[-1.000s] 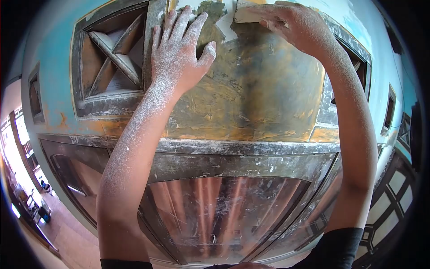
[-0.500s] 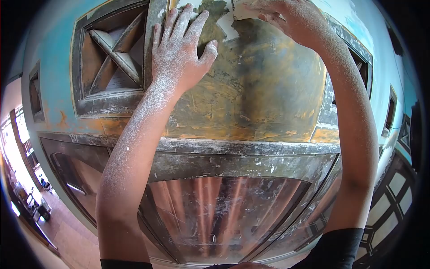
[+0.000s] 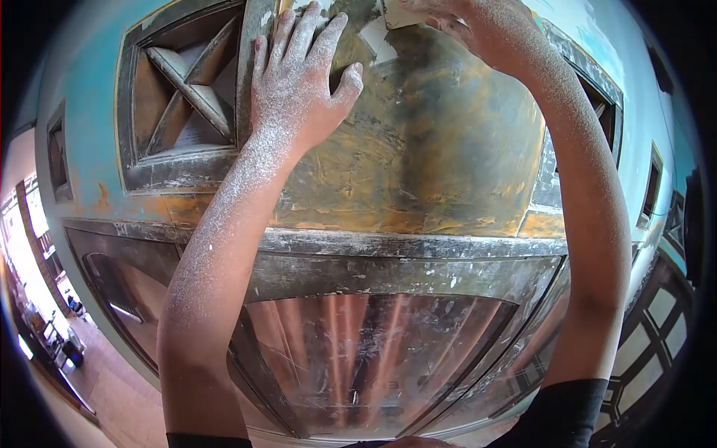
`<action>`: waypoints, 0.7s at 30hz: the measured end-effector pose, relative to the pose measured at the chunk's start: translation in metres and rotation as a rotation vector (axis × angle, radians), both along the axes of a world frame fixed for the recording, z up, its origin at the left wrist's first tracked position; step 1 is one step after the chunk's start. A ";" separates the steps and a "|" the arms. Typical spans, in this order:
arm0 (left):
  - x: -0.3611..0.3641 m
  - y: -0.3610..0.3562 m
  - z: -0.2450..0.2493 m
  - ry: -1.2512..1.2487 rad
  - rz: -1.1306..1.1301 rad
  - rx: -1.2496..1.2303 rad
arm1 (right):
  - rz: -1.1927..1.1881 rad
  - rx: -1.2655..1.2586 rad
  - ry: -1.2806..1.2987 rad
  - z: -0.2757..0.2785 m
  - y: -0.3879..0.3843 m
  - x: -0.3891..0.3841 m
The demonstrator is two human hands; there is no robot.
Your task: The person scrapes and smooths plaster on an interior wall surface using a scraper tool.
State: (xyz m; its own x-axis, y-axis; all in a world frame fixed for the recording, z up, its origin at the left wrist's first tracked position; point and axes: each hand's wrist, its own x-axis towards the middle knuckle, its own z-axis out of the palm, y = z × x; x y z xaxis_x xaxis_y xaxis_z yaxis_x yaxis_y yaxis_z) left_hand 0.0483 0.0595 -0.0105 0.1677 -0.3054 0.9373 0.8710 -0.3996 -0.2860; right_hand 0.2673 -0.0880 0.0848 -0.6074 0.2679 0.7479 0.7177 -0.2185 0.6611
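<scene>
My left hand point(image 3: 299, 78), coated in white dust, lies with fingers spread against the scraped wall panel point(image 3: 441, 149). At the top edge of the view, my right hand point(image 3: 467, 22) is bent over a flat pale scraper point(image 3: 403, 13), its fingers closed on it. The scraper's straight edge meets the wall beside a remaining white paint patch point(image 3: 379, 41). Part of the right hand and the upper end of the tool are cut off by the frame. The bared panel is mottled dark green and ochre.
A wooden vent frame with crossed slats point(image 3: 187, 93) is left of my left hand. A horizontal wooden beam point(image 3: 403, 245) runs below, above a glazed panel with pinkish curtains point(image 3: 373, 351). Another vent point(image 3: 597, 104) sits behind my right forearm. Turquoise paint point(image 3: 93, 142) covers the wall at left.
My right hand and the scraper have shifted slightly left and up. The white patch beside the blade shows a different outline. My left hand stays nearly in place.
</scene>
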 end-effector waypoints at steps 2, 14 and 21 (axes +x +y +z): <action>0.000 -0.001 -0.001 -0.001 -0.001 -0.011 | 0.012 0.005 -0.003 0.000 0.002 0.000; 0.002 -0.001 -0.001 -0.010 0.013 -0.020 | 0.092 0.013 0.022 -0.003 0.009 0.002; 0.002 -0.002 -0.001 -0.006 0.000 -0.013 | 0.134 0.016 0.040 -0.002 0.015 0.002</action>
State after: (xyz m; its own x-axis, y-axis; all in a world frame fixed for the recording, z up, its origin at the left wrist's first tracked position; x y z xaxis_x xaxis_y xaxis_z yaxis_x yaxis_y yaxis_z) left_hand 0.0499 0.0576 -0.0111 0.1615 -0.2934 0.9422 0.8726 -0.4035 -0.2753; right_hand 0.2691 -0.0729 0.0831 -0.6065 0.1742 0.7758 0.7670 -0.1291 0.6286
